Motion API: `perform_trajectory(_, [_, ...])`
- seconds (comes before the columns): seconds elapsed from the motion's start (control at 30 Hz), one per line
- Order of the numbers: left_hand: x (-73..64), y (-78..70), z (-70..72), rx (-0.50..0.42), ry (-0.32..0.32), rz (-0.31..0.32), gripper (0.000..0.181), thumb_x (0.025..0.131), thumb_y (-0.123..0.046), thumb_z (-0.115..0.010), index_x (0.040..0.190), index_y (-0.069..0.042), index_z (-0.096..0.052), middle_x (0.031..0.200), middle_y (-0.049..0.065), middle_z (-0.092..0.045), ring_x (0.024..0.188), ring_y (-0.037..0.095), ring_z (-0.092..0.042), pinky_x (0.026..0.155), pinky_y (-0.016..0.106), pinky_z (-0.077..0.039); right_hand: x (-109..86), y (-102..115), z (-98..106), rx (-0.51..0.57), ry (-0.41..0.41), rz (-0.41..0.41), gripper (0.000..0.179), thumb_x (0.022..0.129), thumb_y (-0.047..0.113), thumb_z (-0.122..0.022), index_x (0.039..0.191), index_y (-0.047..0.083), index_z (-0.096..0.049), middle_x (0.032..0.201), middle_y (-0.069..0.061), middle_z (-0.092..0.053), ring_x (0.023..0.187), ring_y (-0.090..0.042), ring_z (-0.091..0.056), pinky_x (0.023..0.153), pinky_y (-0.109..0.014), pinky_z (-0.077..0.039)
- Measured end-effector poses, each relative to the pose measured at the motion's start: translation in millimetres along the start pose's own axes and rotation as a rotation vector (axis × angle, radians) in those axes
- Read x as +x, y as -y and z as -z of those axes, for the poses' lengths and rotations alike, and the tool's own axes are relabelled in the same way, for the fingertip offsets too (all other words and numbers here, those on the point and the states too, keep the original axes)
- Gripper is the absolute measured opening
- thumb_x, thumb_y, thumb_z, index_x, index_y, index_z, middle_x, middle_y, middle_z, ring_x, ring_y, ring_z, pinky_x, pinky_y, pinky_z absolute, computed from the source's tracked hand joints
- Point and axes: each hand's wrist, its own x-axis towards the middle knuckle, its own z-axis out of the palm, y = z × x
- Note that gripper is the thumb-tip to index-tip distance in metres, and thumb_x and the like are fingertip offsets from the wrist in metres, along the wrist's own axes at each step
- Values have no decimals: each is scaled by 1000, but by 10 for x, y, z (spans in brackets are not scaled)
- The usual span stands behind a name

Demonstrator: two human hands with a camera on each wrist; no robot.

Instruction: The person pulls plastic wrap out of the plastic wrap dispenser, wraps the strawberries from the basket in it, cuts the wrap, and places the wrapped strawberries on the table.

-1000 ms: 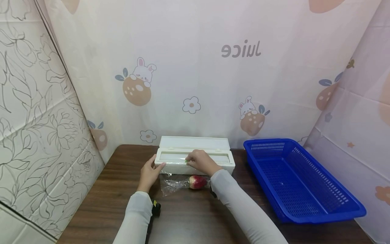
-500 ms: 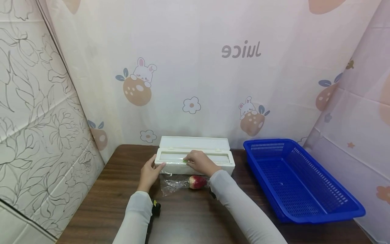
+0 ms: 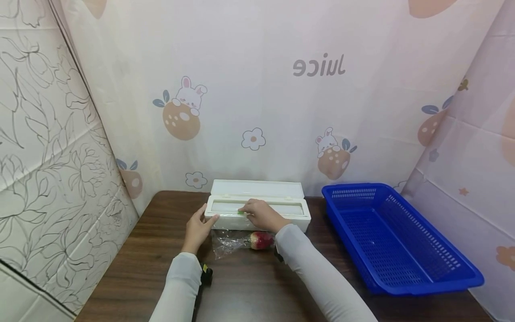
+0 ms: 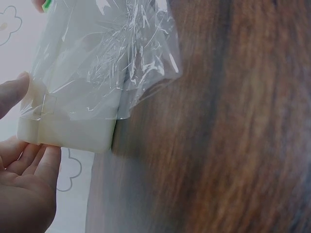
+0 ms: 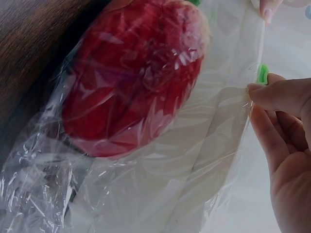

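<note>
A person appears to be cutting clear cling film point(image 3: 229, 247) at a white dispenser box point(image 3: 298, 220), its lid standing open, on a wooden tabletop point(image 3: 241, 286). The right hand point(image 3: 264, 214) is pinching a small green slider point(image 5: 263, 74) at the box's front edge, fingers drawn close. The left hand point(image 3: 197, 230) is gripping the box's left end between thumb and fingers. A red fruit point(image 3: 260, 240) is lying before the box, film draping over it. Next probably calls for running the slider along the box's edge while steadying the box.
</note>
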Motion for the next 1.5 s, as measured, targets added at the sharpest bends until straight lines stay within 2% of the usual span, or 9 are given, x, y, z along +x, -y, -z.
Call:
perform_trajectory(0.27, [-18, 1, -6, 15, -5, 25, 77, 84, -41, -67, 144, -6, -32, 148, 15, -32, 129, 28, -35, 104, 43, -38, 29, 28, 11, 40, 41, -31, 26, 86, 3, -59, 110, 8, -68, 100, -6, -68, 87, -12, -58, 75, -29, -54])
perform_trajectory(0.5, [-8, -17, -23, 15, -23, 7, 77, 83, -39, -68, 143, -5, -34, 147, 17, -34, 128, 29, -37, 103, 43, -39, 123, 17, 47, 79, 72, -103, 18, 92, 17, -59, 103, 11, -72, 100, -1, -71, 91, -11, -60, 84, -31, -53])
perform_trajectory(0.73, [-15, -11, -23, 21, -8, 11, 77, 84, -41, -67, 143, -6, -33, 148, 16, -33, 128, 27, -37, 104, 42, -39, 183, 2, 34, 111, 90, -162, 17, 90, 14, -60, 103, 9, -71, 102, -4, -71, 93, -14, -62, 86, -32, -53])
perform_trajectory(1.5, [-1, -15, -10, 38, -12, 20, 76, 83, -41, -67, 143, -8, -34, 147, 16, -35, 126, 28, -40, 101, 43, -42, 269, 98, -56, 85, 61, -178, 17, 91, 15, -59, 102, 11, -72, 99, -3, -71, 91, -11, -61, 84, -30, -54])
